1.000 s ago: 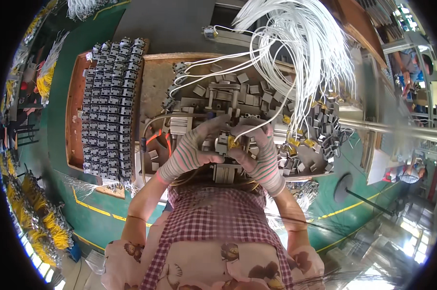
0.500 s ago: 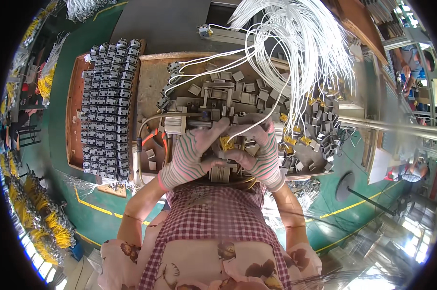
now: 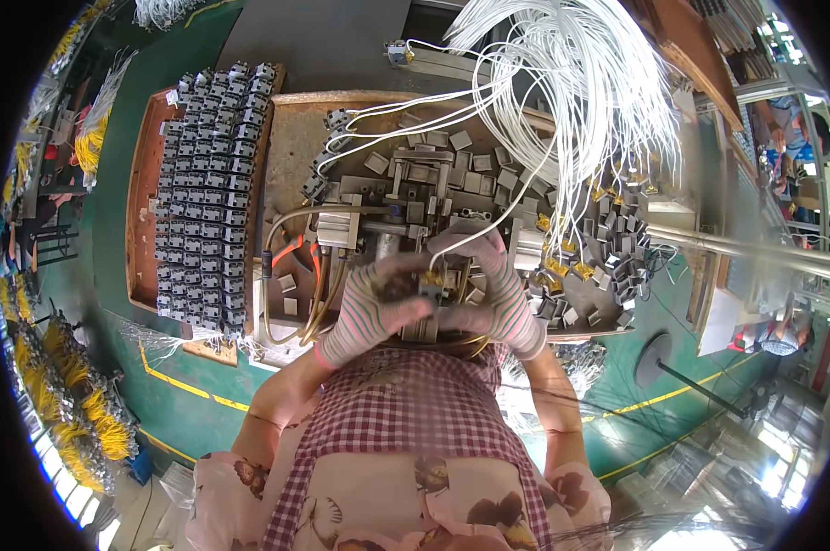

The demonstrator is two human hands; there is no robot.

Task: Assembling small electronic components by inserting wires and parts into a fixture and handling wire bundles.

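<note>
Your left hand (image 3: 364, 308) pinches the wired block (image 3: 431, 288): likely light, stiff; hold its sides. Right hand (image 3: 499, 294): can't tell grip.

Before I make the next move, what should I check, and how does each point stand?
1. Gloves on left hand and right hand: ok.
2. Small part with yellow piece between the hands: ok.
3. Firm grip on that part: cannot tell, fingers and part are blurred.
4. White wire leading to the part: ok.
5. Orange-handled tool apart from the left hand: ok.
6. Rows of gray blocks away from both hands: ok.
</note>
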